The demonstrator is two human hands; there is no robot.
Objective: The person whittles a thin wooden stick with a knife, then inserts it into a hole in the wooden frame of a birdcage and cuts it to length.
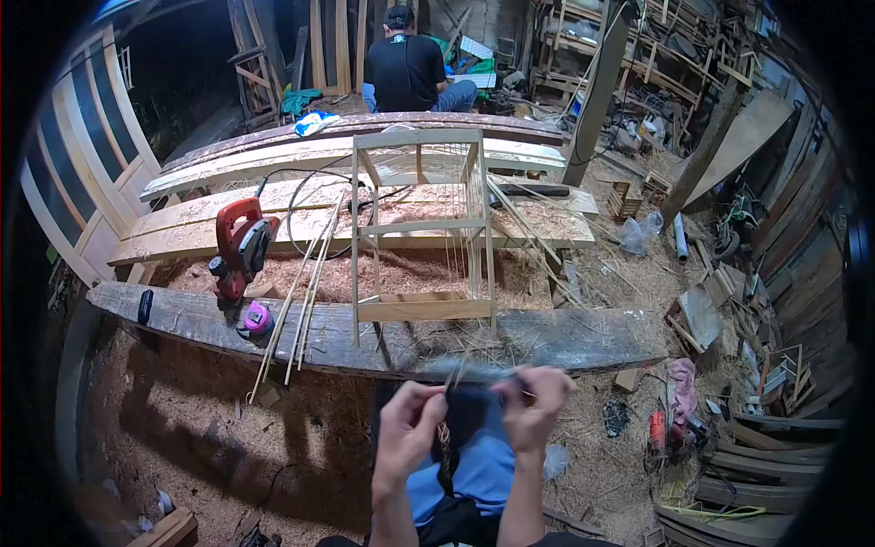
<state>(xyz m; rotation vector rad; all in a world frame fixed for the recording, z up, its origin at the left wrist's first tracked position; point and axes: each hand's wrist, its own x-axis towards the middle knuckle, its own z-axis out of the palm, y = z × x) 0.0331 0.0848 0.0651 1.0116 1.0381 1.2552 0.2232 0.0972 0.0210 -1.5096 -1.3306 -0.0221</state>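
Note:
Low in the head view, my left hand (407,428) is closed, thumb and fingers pinching a thin wooden stick (453,378) that points up from them. Across from it, my right hand (535,410) grips the dark handle of a knife (460,368), its grey blade smeared by motion and reaching left over the stick. Both hands are above my lap, just in front of the weathered plank (583,337). Straight ahead on that plank stands a small wooden cage frame (424,311) with thin upright rods.
Left of the frame are a red power planer (240,242), a pink tape measure (257,317) and several long thin strips (305,292). Shavings cover the boards (182,223) and floor. A seated person (406,73) faces away at the back. Scrap wood and a pink cloth (681,387) lie right.

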